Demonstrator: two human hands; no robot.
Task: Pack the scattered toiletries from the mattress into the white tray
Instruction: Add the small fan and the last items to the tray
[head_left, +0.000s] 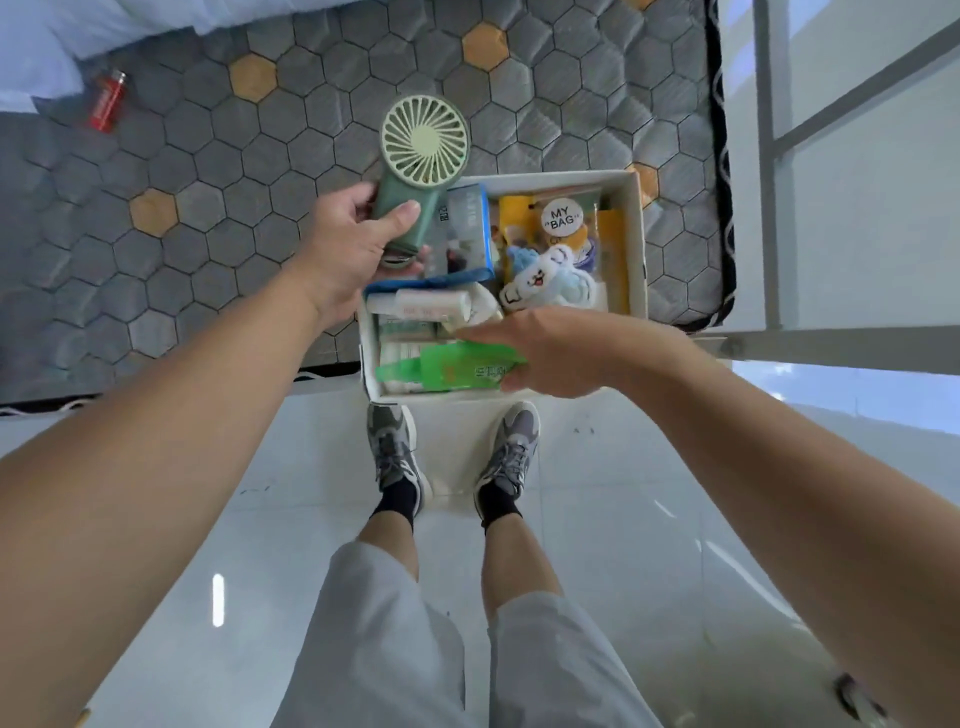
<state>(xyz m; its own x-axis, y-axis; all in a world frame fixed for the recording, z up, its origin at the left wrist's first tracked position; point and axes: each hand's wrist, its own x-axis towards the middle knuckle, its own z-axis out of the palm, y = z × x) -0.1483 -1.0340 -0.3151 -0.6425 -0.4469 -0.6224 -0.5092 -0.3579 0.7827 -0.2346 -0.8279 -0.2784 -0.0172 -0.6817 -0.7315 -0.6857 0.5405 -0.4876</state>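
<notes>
- "MY "BAG"" stands in black capitals, the second word in quotation marks, on a round white sticker (565, 218). The sticker is on a yellow packet (519, 221) in the upper right part of the white tray (638, 234), just right of the frame's centre.
- The green bottle (441, 370) at the tray's lower edge has a label with an orange mark and pale characters, too blurred to read.
- The blue box (467, 228), just right of the green handheld fan (421, 156), has light characters running up its side, not legible.
- The white tube (431, 304) below the blue box shows faint pinkish print, unreadable.
- The red lighter (107, 101) on the mattress (260, 182), upper left of the frame, bears white lettering too small to read.
</notes>
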